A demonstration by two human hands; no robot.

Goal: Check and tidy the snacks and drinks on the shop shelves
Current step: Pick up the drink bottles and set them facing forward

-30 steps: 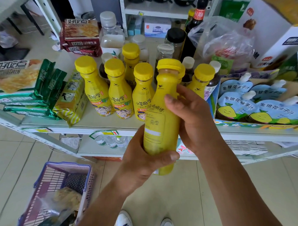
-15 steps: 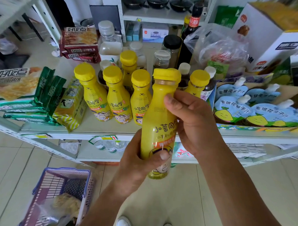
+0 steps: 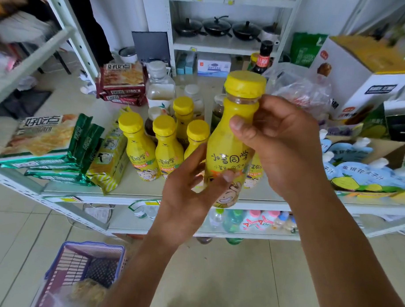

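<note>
Yellow bottle (image 3: 232, 122) is upright in mid-air, just in front of the shelf (image 3: 103, 199) edge, with the label facing the person. Right hand (image 3: 282, 144) wraps the shoulder under the cap (image 3: 245, 84), thumb across the front. Left hand (image 3: 186, 198) grasps the lower body, thumb on the label. Its fingers are blurred, so can't tell how firm the grip is.

Risks:
- The bottle hangs over the tile floor (image 3: 238, 269), not the shelf. A slip while turning it means a drop, maybe into the basket (image 3: 87, 259).
- Its slot in the row of matching bottles (image 3: 137, 146) is hidden behind it. A blind push back could topple the neighbours.
</note>
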